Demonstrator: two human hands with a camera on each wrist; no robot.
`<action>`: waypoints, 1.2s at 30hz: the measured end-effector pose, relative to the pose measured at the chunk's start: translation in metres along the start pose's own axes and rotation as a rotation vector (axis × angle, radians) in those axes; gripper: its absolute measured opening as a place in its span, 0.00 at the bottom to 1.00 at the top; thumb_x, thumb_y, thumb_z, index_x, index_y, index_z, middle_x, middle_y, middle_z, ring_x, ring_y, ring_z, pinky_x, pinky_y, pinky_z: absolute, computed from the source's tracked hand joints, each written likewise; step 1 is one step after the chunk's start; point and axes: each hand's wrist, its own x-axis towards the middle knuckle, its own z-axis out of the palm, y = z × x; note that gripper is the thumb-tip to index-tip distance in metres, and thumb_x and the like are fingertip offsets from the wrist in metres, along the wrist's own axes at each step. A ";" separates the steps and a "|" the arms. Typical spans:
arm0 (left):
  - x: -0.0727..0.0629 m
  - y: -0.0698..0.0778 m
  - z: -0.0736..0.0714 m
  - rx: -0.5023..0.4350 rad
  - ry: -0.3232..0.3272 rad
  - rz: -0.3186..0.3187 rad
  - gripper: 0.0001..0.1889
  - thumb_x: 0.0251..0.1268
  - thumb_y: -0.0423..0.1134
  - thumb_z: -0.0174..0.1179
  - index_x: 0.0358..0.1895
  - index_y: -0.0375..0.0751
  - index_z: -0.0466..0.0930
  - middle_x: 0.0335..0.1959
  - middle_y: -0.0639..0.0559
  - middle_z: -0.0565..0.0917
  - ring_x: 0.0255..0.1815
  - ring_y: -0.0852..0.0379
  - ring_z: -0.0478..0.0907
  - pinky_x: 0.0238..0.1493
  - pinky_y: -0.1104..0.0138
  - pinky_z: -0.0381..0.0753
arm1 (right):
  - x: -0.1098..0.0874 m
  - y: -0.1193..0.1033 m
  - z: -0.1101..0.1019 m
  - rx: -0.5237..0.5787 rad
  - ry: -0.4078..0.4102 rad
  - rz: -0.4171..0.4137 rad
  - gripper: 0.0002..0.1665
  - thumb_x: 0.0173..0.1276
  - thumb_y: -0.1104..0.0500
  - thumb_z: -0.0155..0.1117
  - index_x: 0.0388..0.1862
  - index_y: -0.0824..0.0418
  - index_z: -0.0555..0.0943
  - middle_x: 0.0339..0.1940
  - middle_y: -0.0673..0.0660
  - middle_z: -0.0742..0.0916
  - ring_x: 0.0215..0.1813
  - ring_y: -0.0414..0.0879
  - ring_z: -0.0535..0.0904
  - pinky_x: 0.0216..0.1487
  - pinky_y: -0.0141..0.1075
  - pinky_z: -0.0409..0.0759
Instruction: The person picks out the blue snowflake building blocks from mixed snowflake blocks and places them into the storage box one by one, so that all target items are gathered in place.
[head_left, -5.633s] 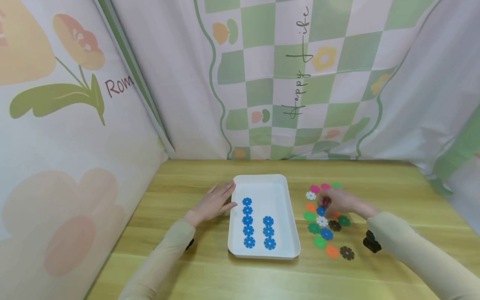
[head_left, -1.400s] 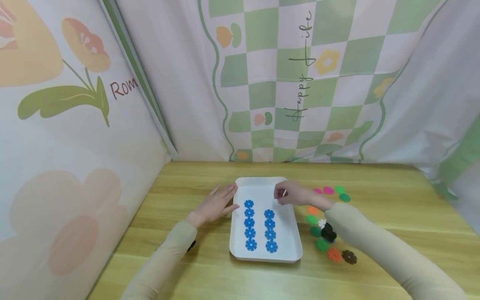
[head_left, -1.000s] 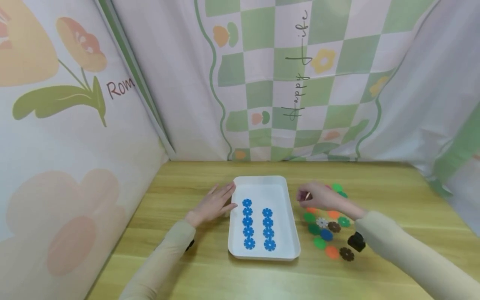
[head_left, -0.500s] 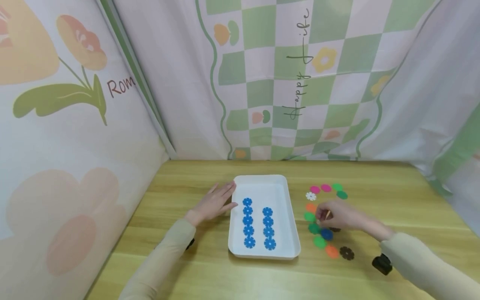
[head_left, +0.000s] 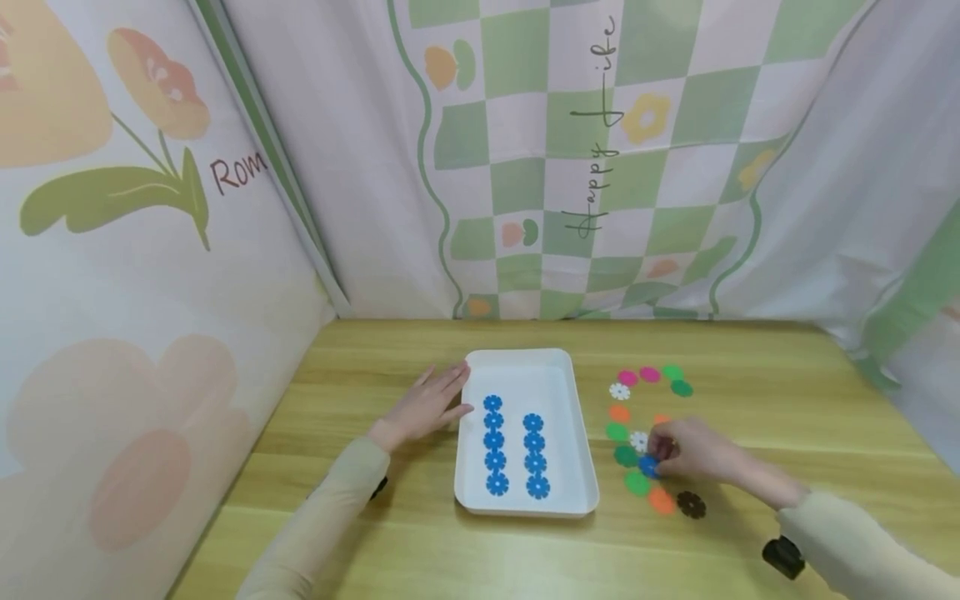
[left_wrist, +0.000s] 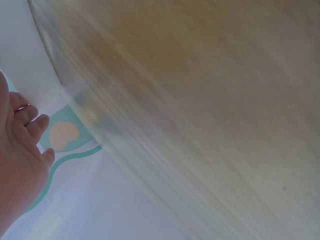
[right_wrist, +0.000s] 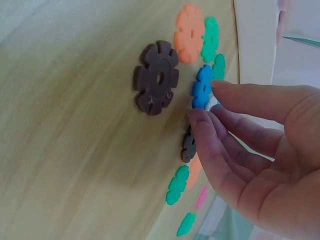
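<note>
A white tray stands on the table in the head view. Inside it lie two columns of blue snowflake discs, a longer left column and a shorter right one. My left hand rests with its fingers extended against the tray's left rim; the left wrist view shows that hand only in part. To the tray's right, my right hand has thumb and index finger at the edges of a blue snowflake disc. In the right wrist view, these fingers pinch that disc, still close to the tabletop.
Around the right hand are scattered snowflake discs: a brown one, an orange one, a white one, a pink one and several green ones. Patterned curtains border the wooden table at the back and left.
Since the oldest frame, a blue disc has left the loose group and the tray's right column has gained one. My right hand then moved back rightward to another blue disc; the left stayed put.
</note>
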 end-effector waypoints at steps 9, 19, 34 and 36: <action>-0.001 0.000 -0.001 -0.005 -0.010 0.000 0.39 0.78 0.62 0.37 0.80 0.39 0.46 0.82 0.46 0.50 0.82 0.48 0.52 0.82 0.46 0.46 | 0.003 -0.002 0.006 -0.032 0.022 0.016 0.12 0.48 0.63 0.78 0.29 0.61 0.81 0.27 0.49 0.85 0.30 0.36 0.76 0.31 0.26 0.77; 0.001 -0.002 0.002 0.003 -0.008 0.005 0.39 0.78 0.63 0.36 0.80 0.40 0.45 0.82 0.46 0.49 0.82 0.48 0.52 0.82 0.46 0.46 | 0.003 0.001 0.009 -0.022 0.032 0.023 0.18 0.45 0.63 0.79 0.29 0.58 0.77 0.27 0.47 0.83 0.29 0.33 0.73 0.29 0.25 0.75; 0.000 -0.002 0.002 -0.015 -0.006 0.004 0.39 0.78 0.61 0.38 0.80 0.39 0.46 0.82 0.46 0.49 0.82 0.48 0.52 0.82 0.46 0.46 | 0.002 0.004 0.001 0.061 0.045 -0.020 0.09 0.54 0.67 0.70 0.30 0.57 0.79 0.30 0.49 0.85 0.33 0.30 0.74 0.34 0.26 0.78; 0.001 -0.003 0.003 -0.010 -0.005 0.003 0.39 0.78 0.62 0.38 0.80 0.40 0.45 0.82 0.46 0.49 0.82 0.48 0.51 0.82 0.46 0.47 | 0.004 0.003 -0.001 0.070 0.047 -0.026 0.07 0.56 0.66 0.69 0.30 0.57 0.80 0.31 0.49 0.85 0.34 0.29 0.75 0.35 0.26 0.78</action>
